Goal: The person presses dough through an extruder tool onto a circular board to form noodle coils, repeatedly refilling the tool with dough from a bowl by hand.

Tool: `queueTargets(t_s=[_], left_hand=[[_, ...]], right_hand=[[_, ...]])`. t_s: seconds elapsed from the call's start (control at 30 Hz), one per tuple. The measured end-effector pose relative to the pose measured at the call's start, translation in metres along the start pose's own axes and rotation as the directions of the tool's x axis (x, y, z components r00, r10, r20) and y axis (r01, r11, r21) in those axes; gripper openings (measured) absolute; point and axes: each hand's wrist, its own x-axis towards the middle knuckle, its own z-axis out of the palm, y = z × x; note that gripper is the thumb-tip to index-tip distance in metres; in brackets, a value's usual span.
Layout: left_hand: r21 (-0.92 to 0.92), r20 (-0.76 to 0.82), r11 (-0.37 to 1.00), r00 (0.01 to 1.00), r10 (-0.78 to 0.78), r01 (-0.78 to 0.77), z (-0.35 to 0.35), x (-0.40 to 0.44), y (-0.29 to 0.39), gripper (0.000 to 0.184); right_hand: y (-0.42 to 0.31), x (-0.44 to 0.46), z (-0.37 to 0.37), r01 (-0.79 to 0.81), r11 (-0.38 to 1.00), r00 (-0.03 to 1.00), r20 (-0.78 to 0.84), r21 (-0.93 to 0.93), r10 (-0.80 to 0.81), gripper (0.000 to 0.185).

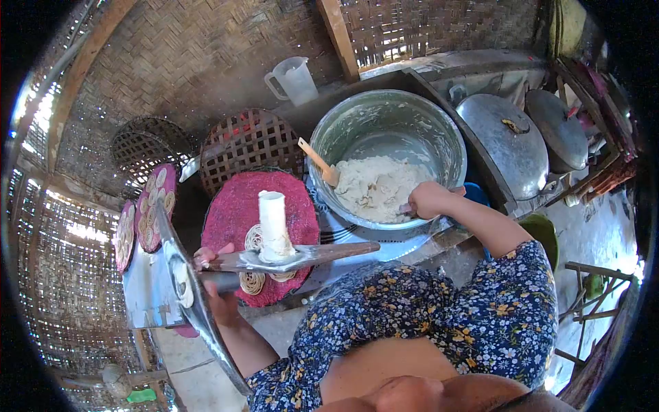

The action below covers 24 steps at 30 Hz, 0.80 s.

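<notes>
My left hand (221, 302) is closed around a two-part wooden hand press. One part is a long handle board (322, 255) with an upright white tube (273, 220), dough smeared at its base. The other is a tilted dark bar (199, 302) nearer the left. Beneath them lies a round pink mat (226, 199) bearing several coils of pressed noodle strands (252, 283). My right hand (434, 200) is closed at the near right rim of a large metal basin (388, 99), beside pale dough (374, 182). What its fingers hold is mostly hidden. A wooden-handled spatula (317, 161) stands in the dough.
Behind the mat stand a woven basket (250, 147) and a clear plastic jug (294, 79). Two more pink mats with coils, one of them the nearer mat (152, 213), lean at left. Large lidded pots (504, 141) sit to the right. A woven bamboo wall (206, 62) closes the back.
</notes>
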Motion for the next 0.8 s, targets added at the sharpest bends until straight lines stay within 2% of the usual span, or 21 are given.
queueTargets(t_s=[0.07,0.1,0.17,0.2,0.23,0.27,0.33,0.4,0.47,0.57,0.6,0.67,0.7,0.73,0.77,0.8], left_hand=[[0.072,0.027,0.997,1.000,0.009,-0.011,0.001,0.003,-0.003,0.056],[0.103,-0.003,0.991,0.997,0.081,-0.080,0.011,0.006,-0.002,0.052],[0.168,0.028,0.980,0.994,0.102,-0.106,0.021,0.008,0.005,0.047],[0.268,0.048,0.957,0.994,0.098,-0.107,0.023,0.010,0.007,0.045],[0.227,0.120,0.970,0.991,0.066,-0.092,0.028,0.015,0.012,0.045],[0.216,0.107,0.973,0.993,0.053,-0.075,0.030,0.016,0.011,0.046],[0.222,0.074,0.974,0.997,0.037,-0.053,0.025,0.014,-0.001,0.044],[0.452,0.305,0.867,0.950,0.070,-0.209,-0.001,0.025,-0.022,0.040],[0.415,0.420,0.897,0.907,-0.040,-0.152,-0.020,0.029,-0.075,0.041],[0.363,0.321,0.920,0.908,-0.269,0.144,0.002,0.049,-0.106,0.043],[0.375,0.272,0.897,0.898,-0.347,0.233,0.028,0.059,-0.107,0.044],[0.536,0.275,0.825,0.887,-0.370,0.178,0.074,0.071,-0.076,0.044],[0.667,0.332,0.744,0.883,-0.332,0.029,0.096,0.073,-0.046,0.044],[0.663,0.356,0.749,0.889,-0.288,-0.023,0.101,0.072,-0.054,0.043],[0.658,0.383,0.750,0.891,-0.246,-0.075,0.103,0.073,-0.062,0.043],[0.678,0.407,0.725,0.884,-0.229,-0.124,0.107,0.076,-0.056,0.046]], right_hand=[[0.000,-0.004,-0.004,0.018,1.000,1.000,0.003,0.016,-0.018,0.023],[-0.001,-0.011,-0.013,0.017,1.000,1.000,0.003,0.020,-0.017,0.026],[-0.002,-0.024,-0.031,0.022,0.999,1.000,-0.004,0.038,-0.022,0.032],[-0.002,-0.031,-0.041,0.028,0.998,1.000,-0.012,0.050,-0.027,0.036],[0.000,-0.034,-0.047,0.033,0.998,0.999,-0.020,0.061,-0.032,0.040],[0.010,-0.033,-0.044,0.060,0.992,0.995,-0.085,0.108,-0.051,0.044],[0.013,-0.045,-0.072,0.109,0.981,0.988,-0.127,0.161,-0.089,0.029],[0.011,-0.064,-0.110,0.199,0.944,0.970,-0.188,0.264,-0.152,0.027],[0.006,-0.082,-0.147,0.329,0.853,0.933,-0.280,0.404,-0.227,0.031],[-0.004,-0.092,-0.185,0.435,0.698,0.896,-0.350,0.569,-0.273,0.035],[-0.009,-0.093,-0.196,0.462,0.702,0.880,-0.377,0.541,-0.289,0.038],[-0.025,-0.089,-0.207,0.524,0.694,0.846,-0.396,0.494,-0.357,0.038],[-0.034,-0.087,-0.212,0.552,0.686,0.828,-0.404,0.474,-0.388,0.037],[-0.044,-0.088,-0.218,0.546,0.744,0.831,-0.360,0.385,-0.424,0.036],[-0.049,-0.085,-0.221,0.579,0.746,0.812,-0.316,0.329,-0.491,0.036],[-0.055,-0.084,-0.226,0.572,0.799,0.798,-0.350,0.186,-0.490,0.033]])
